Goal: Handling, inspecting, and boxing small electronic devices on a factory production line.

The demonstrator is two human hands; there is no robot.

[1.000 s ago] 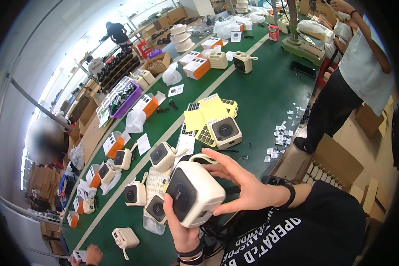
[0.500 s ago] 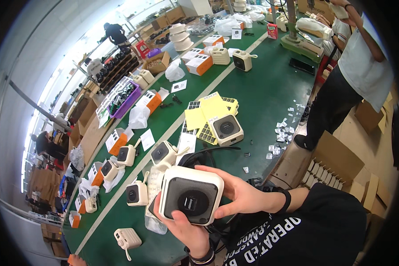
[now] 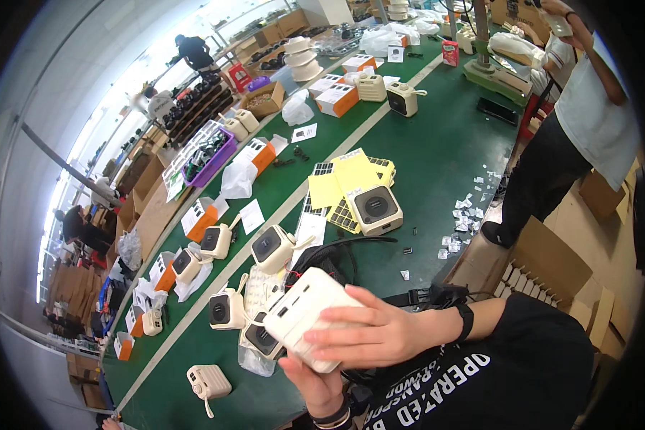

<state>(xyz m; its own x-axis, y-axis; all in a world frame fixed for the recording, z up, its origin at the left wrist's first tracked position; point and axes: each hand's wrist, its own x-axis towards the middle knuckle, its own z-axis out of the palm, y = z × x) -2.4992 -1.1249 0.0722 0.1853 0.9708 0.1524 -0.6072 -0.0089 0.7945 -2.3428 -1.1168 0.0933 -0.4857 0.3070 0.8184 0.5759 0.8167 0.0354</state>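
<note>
Between my two hands is a cream portable speaker [image 3: 309, 304], tilted so that a side with small dark port openings faces up; its black grille is out of sight. My right hand [image 3: 376, 333] lies across it with the fingers stretched over the casing. From below, my left hand [image 3: 314, 387] grips the lower end, its fingers partly hidden. Just beyond are more cream speakers with round black grilles, among them one [image 3: 272, 249] with a strap and another [image 3: 261, 335] partly behind the held one. A further speaker [image 3: 375, 209] rests by yellow sheets [image 3: 340, 179].
The green table [image 3: 423, 150] carries orange and white boxes [image 3: 337, 99], plastic bags and a purple bin [image 3: 209, 158]. Small white packets [image 3: 466, 215] lie near its right edge. A co-worker [image 3: 595, 107] stands at the right, beside an open carton [image 3: 548, 261].
The held speaker has been turned from its grille face to its ported side. My right hand has moved from its edge to across the casing. The view has shifted slightly.
</note>
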